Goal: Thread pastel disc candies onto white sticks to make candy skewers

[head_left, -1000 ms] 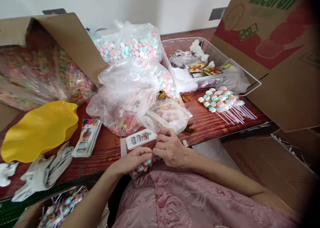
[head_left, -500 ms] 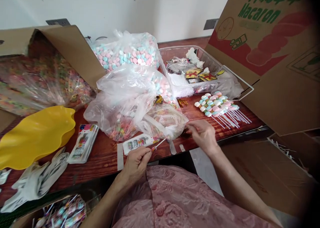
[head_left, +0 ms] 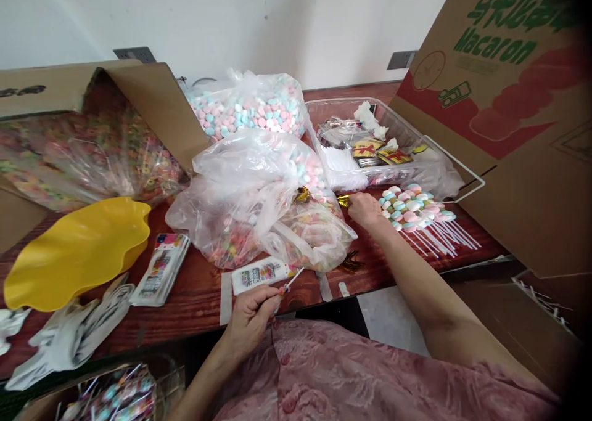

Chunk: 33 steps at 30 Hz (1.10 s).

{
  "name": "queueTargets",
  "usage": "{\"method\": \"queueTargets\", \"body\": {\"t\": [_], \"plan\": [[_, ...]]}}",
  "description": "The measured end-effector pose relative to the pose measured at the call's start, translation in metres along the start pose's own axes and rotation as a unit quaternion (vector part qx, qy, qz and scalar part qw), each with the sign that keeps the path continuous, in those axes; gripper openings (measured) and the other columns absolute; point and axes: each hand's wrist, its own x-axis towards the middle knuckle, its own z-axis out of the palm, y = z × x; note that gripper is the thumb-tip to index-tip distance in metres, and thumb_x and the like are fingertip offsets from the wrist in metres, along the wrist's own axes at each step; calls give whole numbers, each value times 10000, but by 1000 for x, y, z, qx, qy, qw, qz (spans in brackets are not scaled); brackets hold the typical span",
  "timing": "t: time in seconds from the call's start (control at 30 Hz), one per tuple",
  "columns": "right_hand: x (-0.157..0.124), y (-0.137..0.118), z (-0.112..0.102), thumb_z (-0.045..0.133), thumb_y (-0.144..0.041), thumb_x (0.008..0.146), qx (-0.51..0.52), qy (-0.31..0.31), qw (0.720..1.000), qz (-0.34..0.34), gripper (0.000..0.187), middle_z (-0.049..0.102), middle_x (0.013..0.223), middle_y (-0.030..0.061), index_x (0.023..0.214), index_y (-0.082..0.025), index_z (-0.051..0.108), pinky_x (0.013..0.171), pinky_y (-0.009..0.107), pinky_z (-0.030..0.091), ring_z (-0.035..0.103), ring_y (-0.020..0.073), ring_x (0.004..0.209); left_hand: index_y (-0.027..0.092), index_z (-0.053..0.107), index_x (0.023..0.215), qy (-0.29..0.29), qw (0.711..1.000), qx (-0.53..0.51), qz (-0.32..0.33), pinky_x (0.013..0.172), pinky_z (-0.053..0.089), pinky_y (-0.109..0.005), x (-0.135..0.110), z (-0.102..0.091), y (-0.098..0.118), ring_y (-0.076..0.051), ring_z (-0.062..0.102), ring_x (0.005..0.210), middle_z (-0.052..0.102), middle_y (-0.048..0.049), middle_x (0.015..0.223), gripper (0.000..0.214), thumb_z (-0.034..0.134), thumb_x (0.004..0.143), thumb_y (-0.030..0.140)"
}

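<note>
My left hand (head_left: 256, 310) is closed at the table's front edge, pinching a small wrapped lollipop (head_left: 285, 290) whose white stick points up and to the right. Most of the lollipop is hidden by the fingers. Further back, my right hand (head_left: 367, 212) has its fingers curled down at gold twist ties (head_left: 343, 201) lying beside the clear bag of candy (head_left: 319, 236). Its fingertips are partly hidden. More gold twist ties (head_left: 352, 262) lie nearer the front edge. Candies on white sticks (head_left: 411, 208) are piled right of my right hand.
Behind stand a big bag of pastel candies (head_left: 259, 110) and a clear plastic basket (head_left: 340, 110) holding packets. Cardboard boxes rise at the left (head_left: 152, 100) and right (head_left: 522, 193). A yellow tray (head_left: 78, 248), printed bags (head_left: 161, 270) and a box of wrapped lollipops (head_left: 115, 396) are at left.
My right hand has moved away from the front twist ties, back to those beside the candy bag. My left hand still holds the lollipop in about the same place. The view has shifted slightly.
</note>
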Motion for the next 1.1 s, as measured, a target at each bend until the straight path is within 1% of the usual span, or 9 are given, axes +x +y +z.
{"method": "queueTargets", "body": {"t": [0.1, 0.2, 0.33, 0.47, 0.6, 0.7, 0.8, 0.9, 1.1], "plan": [[-20, 16, 9, 486, -182, 859, 41, 38, 998, -33, 303, 731, 1021, 140, 971, -152, 765, 866, 320, 458, 659, 249, 970, 150, 765, 800, 8, 999, -32, -28, 636, 456, -225, -5, -6, -6, -124, 544, 662, 643, -41, 738, 268, 586, 856, 341], [-43, 32, 16, 478, -216, 879, 87, 78, 991, -70, 304, 747, 1003, 73, 967, -188, 768, 842, 271, 475, 662, 196, 917, 160, 770, 847, -1, 994, -85, -69, 553, 454, -208, -3, -7, -7, -115, 536, 623, 651, -43, 779, 267, 606, 846, 372], [-58, 41, 22, 494, -217, 868, 117, 133, 981, -78, 290, 746, 980, 67, 967, -183, 765, 816, 274, 489, 659, 188, 883, 160, 772, 855, -9, 990, -117, -81, 510, 451, -196, 5, -2, 3, -101, 534, 572, 647, -40, 762, 263, 637, 824, 383], [-54, 41, 25, 524, -236, 867, 116, 165, 976, -78, 253, 733, 953, 79, 931, -201, 766, 807, 292, 469, 639, 197, 873, 151, 774, 801, 10, 988, -132, -79, 512, 449, -191, 10, 2, 11, -94, 529, 539, 604, -17, 656, 246, 674, 789, 376], [-43, 34, 25, 478, -270, 910, 110, 181, 975, -60, 303, 707, 968, 119, 977, -169, 755, 783, 305, 448, 615, 210, 884, 159, 782, 842, 66, 977, -158, -123, 498, 462, -199, 4, -1, 7, -93, 551, 532, 656, -31, 748, 265, 733, 725, 392], [-32, 26, 22, 459, -267, 913, 104, 160, 979, -72, 319, 681, 1009, 110, 1027, -190, 747, 756, 291, 427, 602, 200, 891, 164, 784, 835, 88, 976, -151, -128, 497, 469, -199, -1, -5, 2, -97, 558, 547, 663, -33, 766, 258, 742, 717, 390], [-21, 18, 17, 515, -235, 846, 98, 118, 983, -96, 254, 666, 959, 82, 910, -224, 760, 693, 279, 395, 586, 182, 819, 168, 779, 823, 76, 986, -121, -87, 519, 478, -197, -4, -8, 0, -111, 574, 602, 667, -40, 774, 224, 710, 758, 370], [-13, 13, 14, 544, -175, 761, 107, 95, 984, -108, 195, 656, 887, 77, 760, -205, 736, 655, 282, 363, 567, 179, 768, 162, 769, 830, 56, 993, -90, -51, 535, 473, -194, -3, -7, 2, -109, 565, 611, 653, -41, 760, 217, 651, 819, 344], [-12, 22, 9, 517, -171, 744, 175, 126, 971, -102, 121, 638, 757, 66, 696, -174, 628, 626, 280, 370, 537, 166, 684, 156, 760, 796, 31, 994, -100, -28, 543, 463, -204, 1, 2, 9, -103, 550, 593, 627, -31, 728, 215, 635, 817, 330]]}}
